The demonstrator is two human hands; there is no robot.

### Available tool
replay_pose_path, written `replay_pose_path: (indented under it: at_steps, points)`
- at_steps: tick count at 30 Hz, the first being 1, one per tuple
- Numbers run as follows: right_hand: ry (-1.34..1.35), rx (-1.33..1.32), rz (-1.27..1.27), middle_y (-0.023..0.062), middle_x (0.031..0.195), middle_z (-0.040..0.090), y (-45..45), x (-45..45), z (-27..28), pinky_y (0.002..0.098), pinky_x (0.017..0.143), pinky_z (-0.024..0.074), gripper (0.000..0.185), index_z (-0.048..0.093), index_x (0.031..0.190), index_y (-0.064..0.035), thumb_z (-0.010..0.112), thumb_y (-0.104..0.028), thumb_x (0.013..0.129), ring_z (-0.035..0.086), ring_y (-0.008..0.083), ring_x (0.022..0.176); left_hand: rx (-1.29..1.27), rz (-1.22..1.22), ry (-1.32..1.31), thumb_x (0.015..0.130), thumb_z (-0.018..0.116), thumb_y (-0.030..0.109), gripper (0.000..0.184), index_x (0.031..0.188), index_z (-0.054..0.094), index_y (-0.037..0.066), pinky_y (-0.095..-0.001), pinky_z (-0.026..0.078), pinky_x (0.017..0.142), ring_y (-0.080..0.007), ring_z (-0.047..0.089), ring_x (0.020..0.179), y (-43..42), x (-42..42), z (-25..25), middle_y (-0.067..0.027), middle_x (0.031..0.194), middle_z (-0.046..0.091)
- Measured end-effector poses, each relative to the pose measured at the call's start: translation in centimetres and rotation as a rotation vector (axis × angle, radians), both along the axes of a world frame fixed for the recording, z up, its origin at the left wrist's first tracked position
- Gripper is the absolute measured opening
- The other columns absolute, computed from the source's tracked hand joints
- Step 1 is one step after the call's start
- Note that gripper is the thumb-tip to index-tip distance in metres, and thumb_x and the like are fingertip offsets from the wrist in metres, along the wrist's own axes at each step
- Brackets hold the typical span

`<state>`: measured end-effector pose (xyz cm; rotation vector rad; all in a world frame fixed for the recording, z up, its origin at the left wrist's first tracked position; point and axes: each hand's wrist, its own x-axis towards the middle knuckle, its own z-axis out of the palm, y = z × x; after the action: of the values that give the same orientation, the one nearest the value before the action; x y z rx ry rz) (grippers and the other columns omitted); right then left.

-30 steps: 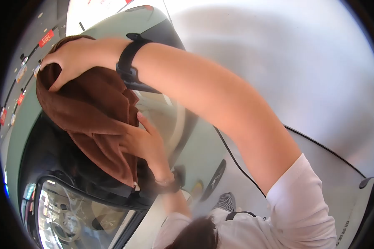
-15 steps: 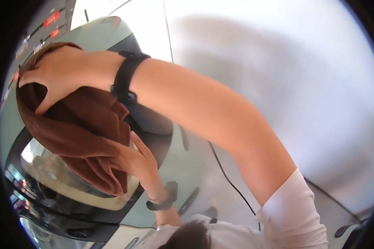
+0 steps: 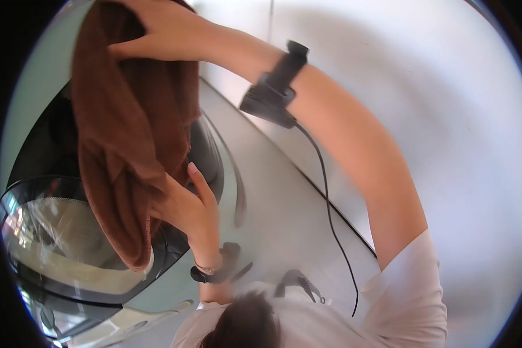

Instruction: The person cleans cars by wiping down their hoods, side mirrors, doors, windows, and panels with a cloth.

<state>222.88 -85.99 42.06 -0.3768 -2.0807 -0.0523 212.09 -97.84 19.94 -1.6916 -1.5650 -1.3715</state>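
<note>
A brown cloth, like a towel, hangs in loose folds between my two hands, over a pale green car. My right hand grips its upper part near the top edge of the view; the thumb points left across the fabric, and the other fingers are partly hidden. Lower down, my left hand holds the bottom part of the cloth, its fingers buried in the folds and the thumb sticking up along the side. Behind the cloth is the car's glass. Whether the cloth touches the car I cannot tell.
A black strapped device sits on my right forearm, with a black cable trailing down from it. A dark band circles my left wrist. To the right stands a pale wall, meeting the light floor along a dark line.
My right hand has moved up and to the right, drawing the cloth from a wide loop into a longer upright hang. My left hand has shifted slightly left. The view of the car has turned.
</note>
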Motion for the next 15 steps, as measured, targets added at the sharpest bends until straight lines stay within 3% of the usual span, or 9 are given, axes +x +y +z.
replay_pose_path:
  at_steps: [3, 6, 8, 11, 14, 15]
  points:
    - [-0.045, -0.226, 0.177, 0.0237, 0.155, 0.035, 3.3, 3.0, -1.6, 0.0523, 0.12, 0.0205, 0.101, 0.01, 0.159, -0.0109, 0.075, -0.037, 0.086, 0.033, 0.0418, 0.144, -0.044, 0.129, 0.098, 0.102, 0.048, 0.035, 0.067, 0.152, 0.028, -0.004, -0.0558, 0.017, 0.114, -0.05, 0.031, 0.138, 2.6, 1.3, -2.2, -0.0309, 0.157, 0.026]
    - [0.367, -0.04, 0.105, 0.0258, 0.139, 0.051, 7.6, 2.7, -8.0, 0.0438, 0.109, 0.0364, 0.087, 0.027, 0.151, -0.0068, 0.074, -0.03, 0.082, 0.049, 0.0397, 0.131, -0.134, 0.152, 0.13, 0.101, 0.05, 0.031, 0.064, 0.151, 0.031, -0.005, -0.0562, 0.018, 0.115, -0.0501, 0.032, 0.138, 3.8, 2.1, -3.2, -0.0299, 0.156, 0.029]
    - [0.552, 0.031, 0.06, 0.0257, 0.141, 0.051, 8.2, 2.8, -11.8, 0.0419, 0.109, 0.0377, 0.082, 0.032, 0.15, -0.0044, 0.071, -0.026, 0.081, 0.049, 0.0394, 0.132, -0.141, 0.167, 0.181, 0.1, 0.051, 0.029, 0.062, 0.149, 0.034, -0.005, -0.0564, 0.019, 0.114, -0.0502, 0.033, 0.138, 3.2, 2.5, -5.2, -0.0294, 0.156, 0.031]
    - [0.568, -0.104, 0.056, 0.025, 0.146, 0.047, 7.3, 4.9, -15.4, 0.0439, 0.111, 0.0357, 0.08, 0.035, 0.148, -0.001, 0.07, -0.027, 0.081, 0.046, 0.0412, 0.134, -0.221, 0.225, 0.185, 0.098, 0.055, 0.022, 0.055, 0.143, 0.042, -0.006, -0.0573, 0.022, 0.114, -0.0503, 0.033, 0.138, 1.3, 3.8, -7.8, -0.0301, 0.154, 0.032]
    - [0.526, -0.221, 0.063, 0.0256, 0.148, 0.045, 6.0, 6.7, -20.0, 0.0449, 0.112, 0.0353, 0.08, 0.036, 0.147, 0.0007, 0.07, -0.03, 0.082, 0.044, 0.043, 0.136, -0.25, 0.297, 0.159, 0.093, 0.059, 0.017, 0.042, 0.13, 0.056, -0.004, -0.0535, 0.037, 0.103, -0.0463, 0.048, 0.125, -1.0, 5.8, -10.7, -0.0275, 0.138, 0.051]
    - [0.5, -0.262, 0.068, 0.0259, 0.148, 0.044, 6.0, 7.3, -21.8, 0.0452, 0.112, 0.0352, 0.08, 0.036, 0.147, 0.001, 0.069, -0.031, 0.082, 0.043, 0.0437, 0.136, -0.278, 0.311, 0.155, 0.092, 0.058, 0.015, 0.04, 0.127, 0.057, -0.004, -0.0537, 0.038, 0.103, -0.0457, 0.049, 0.124, -1.6, 6.7, -12.0, -0.0274, 0.138, 0.052]
